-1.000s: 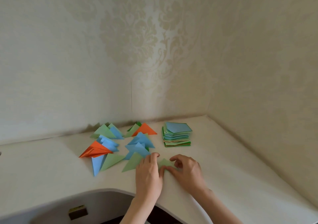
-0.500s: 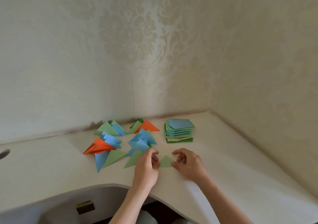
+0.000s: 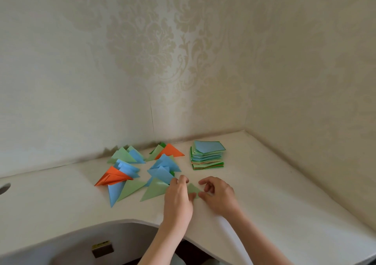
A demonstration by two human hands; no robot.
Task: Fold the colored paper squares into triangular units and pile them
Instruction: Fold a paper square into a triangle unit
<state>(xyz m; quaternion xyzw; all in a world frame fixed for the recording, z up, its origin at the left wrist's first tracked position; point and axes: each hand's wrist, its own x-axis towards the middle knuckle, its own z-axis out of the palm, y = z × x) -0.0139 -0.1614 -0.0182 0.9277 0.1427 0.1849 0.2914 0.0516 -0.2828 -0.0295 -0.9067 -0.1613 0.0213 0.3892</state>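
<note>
Both hands work a small green triangle [image 3: 192,189] lying on the desk [image 3: 284,193], just in front of the stack of paper squares [image 3: 207,155]. The left hand [image 3: 178,201], palm down, pinches its left edge with curled fingers. The right hand [image 3: 218,195] pinches its right corner, the other fingers arched above.

White table [image 3: 274,193] set into a wall corner, front edge curved. On it: scattered folded triangles [image 3: 130,175] in green, blue and orange at left; stack of paper squares [image 3: 207,157] toward the back; small green triangle [image 3: 192,189] near the front edge.
</note>
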